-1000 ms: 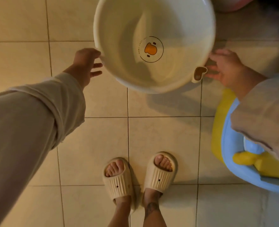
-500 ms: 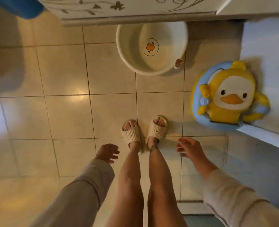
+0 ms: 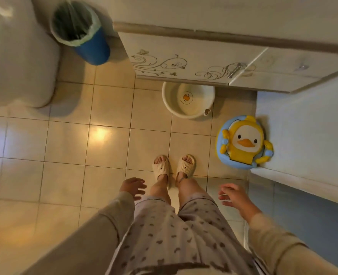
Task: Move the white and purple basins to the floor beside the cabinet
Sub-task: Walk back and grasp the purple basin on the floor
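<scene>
From the head camera, looking straight down, the white basin (image 3: 188, 100) sits upright on the tiled floor (image 3: 65, 147) at about one o'clock from the person's feet, its far rim tucked against the foot of the cabinet (image 3: 184, 56), whose door shows a swirling vine pattern. A small orange duck mark is printed on the basin's inner bottom, and a little heart-shaped tab sticks out from its rim at roughly four o'clock. No purple basin shows anywhere in this view. The left hand (image 3: 133, 187) hangs beside the left thigh at about seven o'clock from the feet, fingers loosely spread and holding nothing. The right hand (image 3: 233, 196) hangs off the right thigh at about five o'clock, also spread wide and holding nothing; both are a little blurred. Both are well apart from the basin. The person stands in cream slippers (image 3: 173, 165) side by side, wearing patterned shorts (image 3: 170, 231) and long beige sleeves. At about three o'clock from the feet a yellow duck-faced seat with a blue ring (image 3: 243, 142) leans at the edge of a pale raised ledge (image 3: 303, 126). Up at eleven o'clock a blue bin (image 3: 80, 30) lined with a pale bag stands by the cabinet's left end, and a white toilet (image 3: 15, 62) fills the far left at ten o'clock.
</scene>
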